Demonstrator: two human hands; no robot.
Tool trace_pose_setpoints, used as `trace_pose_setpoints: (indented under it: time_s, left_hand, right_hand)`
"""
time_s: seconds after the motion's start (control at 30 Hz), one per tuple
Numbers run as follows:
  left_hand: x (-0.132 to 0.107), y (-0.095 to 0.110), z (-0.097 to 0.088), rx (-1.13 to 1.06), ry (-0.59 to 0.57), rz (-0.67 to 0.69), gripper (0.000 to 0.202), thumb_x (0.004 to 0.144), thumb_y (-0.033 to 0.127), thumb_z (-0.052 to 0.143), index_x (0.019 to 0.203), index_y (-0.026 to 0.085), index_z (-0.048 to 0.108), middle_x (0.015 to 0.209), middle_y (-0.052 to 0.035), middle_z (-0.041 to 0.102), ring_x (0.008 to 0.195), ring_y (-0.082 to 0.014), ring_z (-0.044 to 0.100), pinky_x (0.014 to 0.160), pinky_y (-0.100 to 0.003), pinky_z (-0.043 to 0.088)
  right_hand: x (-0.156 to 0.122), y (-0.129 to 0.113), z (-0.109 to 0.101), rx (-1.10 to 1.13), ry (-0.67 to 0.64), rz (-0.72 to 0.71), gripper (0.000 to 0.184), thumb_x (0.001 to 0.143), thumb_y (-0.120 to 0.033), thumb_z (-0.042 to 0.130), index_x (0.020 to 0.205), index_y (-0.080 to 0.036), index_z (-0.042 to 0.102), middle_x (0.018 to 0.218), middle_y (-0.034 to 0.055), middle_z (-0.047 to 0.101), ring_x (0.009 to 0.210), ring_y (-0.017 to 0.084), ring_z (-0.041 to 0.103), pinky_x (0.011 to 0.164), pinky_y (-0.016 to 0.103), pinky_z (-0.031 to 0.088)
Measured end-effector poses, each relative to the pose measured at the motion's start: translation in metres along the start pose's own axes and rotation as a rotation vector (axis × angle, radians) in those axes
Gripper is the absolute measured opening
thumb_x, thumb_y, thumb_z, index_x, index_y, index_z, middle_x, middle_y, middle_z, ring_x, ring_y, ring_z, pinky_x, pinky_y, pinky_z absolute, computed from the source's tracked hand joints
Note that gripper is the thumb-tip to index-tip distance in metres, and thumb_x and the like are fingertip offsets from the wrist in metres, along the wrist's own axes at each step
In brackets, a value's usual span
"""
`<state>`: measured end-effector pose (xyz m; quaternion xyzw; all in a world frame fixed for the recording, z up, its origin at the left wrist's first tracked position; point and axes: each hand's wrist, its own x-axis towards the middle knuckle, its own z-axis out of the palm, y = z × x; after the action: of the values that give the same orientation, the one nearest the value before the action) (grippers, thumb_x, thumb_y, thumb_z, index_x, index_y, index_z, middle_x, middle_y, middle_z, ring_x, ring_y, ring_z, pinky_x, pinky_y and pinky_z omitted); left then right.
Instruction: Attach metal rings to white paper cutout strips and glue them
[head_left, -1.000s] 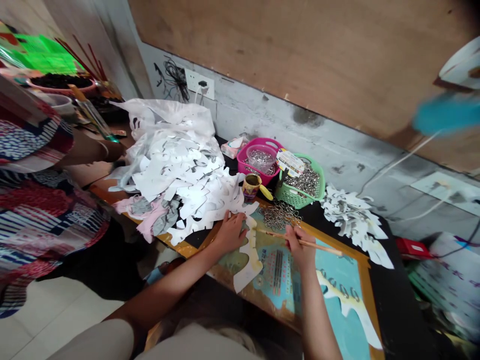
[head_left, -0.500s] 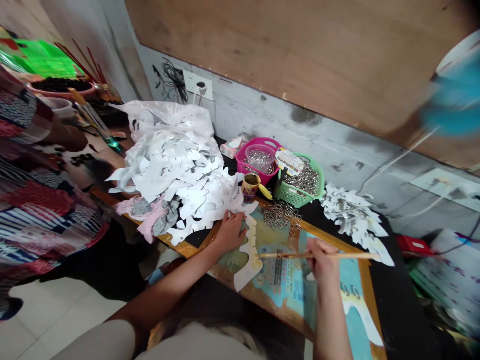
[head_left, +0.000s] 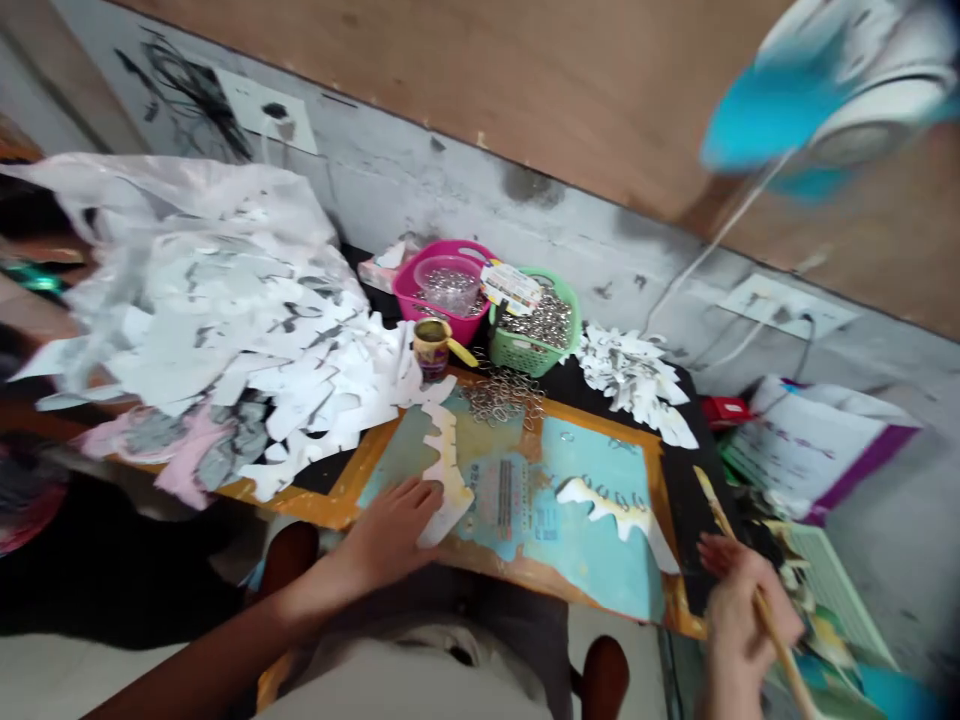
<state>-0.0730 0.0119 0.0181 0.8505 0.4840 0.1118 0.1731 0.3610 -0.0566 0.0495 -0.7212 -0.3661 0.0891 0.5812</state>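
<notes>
My left hand [head_left: 390,530] lies flat on the near end of a scalloped white paper strip [head_left: 447,478], which sits on a turquoise and gold printed board [head_left: 592,550]. My right hand [head_left: 742,625] is past the board's right edge and grips a thin wooden stick [head_left: 724,530] that slants up from it. A second white paper cutout [head_left: 619,510] lies on the board with small metal rings along its scalloped edge. Neither hand touches this cutout.
A big heap of white paper offcuts [head_left: 225,320] rises left of the board. Behind it are a pink basket [head_left: 442,290], a green basket of metal rings [head_left: 534,330], a small mug [head_left: 433,345], loose rings [head_left: 502,395] and more offcuts [head_left: 634,380]. A blurred blue-white fan [head_left: 825,100] hangs upper right.
My right hand has moved right and toward me, off the board, carrying the stick. My left hand has slid toward the strip's near end. The whole view has swung, shifting the table up and left.
</notes>
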Motion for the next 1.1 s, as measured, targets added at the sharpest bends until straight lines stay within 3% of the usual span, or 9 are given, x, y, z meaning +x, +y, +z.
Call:
trace_pose_setpoints:
  time_s: [0.1, 0.17, 0.27, 0.37, 0.47, 0.63, 0.8, 1.1]
  left_hand:
    - [-0.019, -0.004, 0.012, 0.001, -0.011, -0.021, 0.021, 0.088, 0.038, 0.060, 0.105, 0.026, 0.060, 0.106, -0.0066, 0.065, 0.099, -0.0282, 0.060, 0.086, -0.042, 0.049]
    - [-0.024, -0.009, 0.015, 0.032, 0.029, -0.012, 0.015, 0.092, 0.036, 0.053, 0.100, 0.027, 0.061, 0.102, -0.0059, 0.066, 0.095, -0.0274, 0.061, 0.083, -0.041, 0.049]
    - [-0.020, -0.007, 0.012, 0.075, 0.032, 0.012, 0.023, 0.096, 0.033, 0.042, 0.083, 0.026, 0.060, 0.082, -0.0033, 0.064, 0.080, -0.0246, 0.062, 0.074, -0.037, 0.048]
    - [-0.005, 0.010, 0.006, 0.029, 0.050, -0.016, 0.025, 0.096, 0.030, 0.040, 0.081, 0.024, 0.058, 0.072, -0.0018, 0.062, 0.071, -0.0216, 0.061, 0.065, -0.032, 0.045]
    - [0.023, 0.038, 0.003, -0.107, 0.130, -0.008, 0.019, 0.093, 0.028, 0.043, 0.084, 0.021, 0.058, 0.079, -0.0029, 0.066, 0.075, -0.0193, 0.064, 0.069, -0.029, 0.046]
    - [0.090, 0.089, 0.015, -0.157, 0.144, -0.041, 0.015, 0.092, 0.025, 0.047, 0.086, 0.020, 0.060, 0.080, -0.0028, 0.069, 0.076, -0.0185, 0.065, 0.071, -0.028, 0.045]
    - [0.150, 0.135, 0.040, -0.117, 0.165, -0.094, 0.013, 0.093, 0.024, 0.049, 0.091, 0.020, 0.061, 0.082, -0.0051, 0.069, 0.077, -0.0199, 0.064, 0.068, -0.028, 0.041]
    - [0.210, 0.205, 0.074, -0.129, 0.086, -0.073, 0.021, 0.097, 0.024, 0.044, 0.095, 0.015, 0.063, 0.083, -0.0117, 0.070, 0.074, -0.0217, 0.063, 0.066, -0.031, 0.038]
  right_hand:
    - [-0.005, 0.026, -0.017, -0.391, 0.033, -0.054, 0.042, 0.082, -0.058, 0.062, 0.095, -0.018, 0.063, 0.100, 0.0130, 0.067, 0.085, 0.027, 0.063, 0.077, 0.041, 0.049]
    - [-0.011, 0.043, -0.018, -0.521, -0.002, -0.115, 0.050, 0.073, -0.060, 0.070, 0.098, -0.019, 0.058, 0.115, 0.0164, 0.063, 0.097, 0.031, 0.061, 0.084, 0.045, 0.047]
    - [-0.020, 0.066, -0.013, -0.525, -0.087, -0.184, 0.055, 0.070, -0.060, 0.070, 0.101, -0.019, 0.053, 0.120, 0.0189, 0.057, 0.107, 0.034, 0.057, 0.088, 0.047, 0.046]
    - [-0.024, 0.082, -0.009, -0.461, -0.101, -0.165, 0.045, 0.078, -0.056, 0.061, 0.104, -0.021, 0.049, 0.124, 0.0150, 0.055, 0.089, 0.024, 0.062, 0.081, 0.042, 0.050]
    - [-0.023, 0.087, -0.007, -0.416, -0.109, -0.155, 0.040, 0.081, -0.052, 0.058, 0.106, -0.023, 0.047, 0.129, 0.0131, 0.054, 0.082, 0.020, 0.063, 0.075, 0.038, 0.051]
    - [-0.019, 0.083, -0.002, -0.483, -0.158, -0.186, 0.034, 0.079, -0.047, 0.059, 0.102, -0.023, 0.050, 0.125, 0.0119, 0.058, 0.109, 0.029, 0.058, 0.083, 0.039, 0.048]
    - [-0.019, 0.079, -0.004, -0.452, -0.195, -0.248, 0.025, 0.084, -0.039, 0.052, 0.102, -0.021, 0.052, 0.110, 0.0100, 0.061, 0.087, 0.021, 0.062, 0.076, 0.034, 0.049]
    - [-0.043, 0.086, -0.040, -0.375, -0.301, -0.497, 0.013, 0.093, -0.024, 0.048, 0.102, -0.021, 0.057, 0.120, 0.0129, 0.063, 0.111, 0.024, 0.064, 0.085, 0.033, 0.053]
